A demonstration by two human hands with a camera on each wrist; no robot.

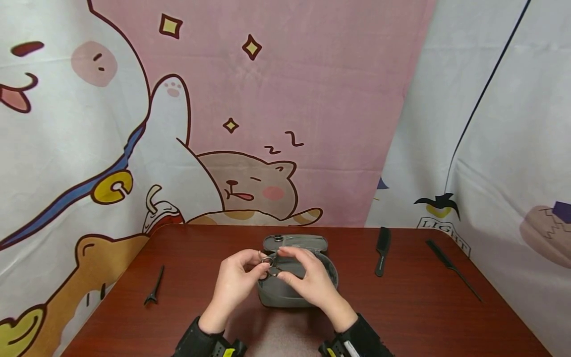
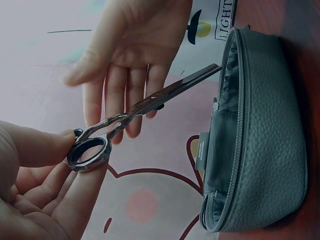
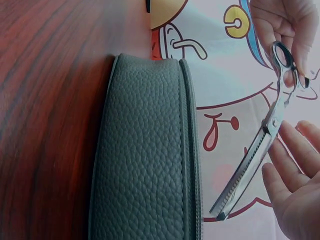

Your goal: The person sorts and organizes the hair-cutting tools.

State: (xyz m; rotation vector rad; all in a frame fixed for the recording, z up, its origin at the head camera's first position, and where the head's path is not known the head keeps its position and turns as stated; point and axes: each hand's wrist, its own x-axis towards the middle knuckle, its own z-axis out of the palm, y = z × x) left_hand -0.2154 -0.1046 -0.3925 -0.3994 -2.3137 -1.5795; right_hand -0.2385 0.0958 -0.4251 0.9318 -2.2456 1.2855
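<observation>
I count two hands, one pair of scissors (image 3: 270, 126), one grey case (image 1: 285, 298), two combs and one slim dark clip-like piece (image 1: 156, 289) on my feed. The scissors are silvery metal, with dark-lined finger rings and a toothed blade; the marking on the blade is too small for me to read. They hang tilted above the case's unzipped mouth, tips downward. The left hand (image 1: 236, 277) pinches a ring between thumb and fingers. The right hand (image 1: 311, 277) has its fingers extended beside the blades; I can't tell whether they touch. Well left of the case lies the clip-like piece; right of the case lies a broad dark comb (image 1: 382, 248), and farther right a thin-tailed comb (image 1: 446, 260).
</observation>
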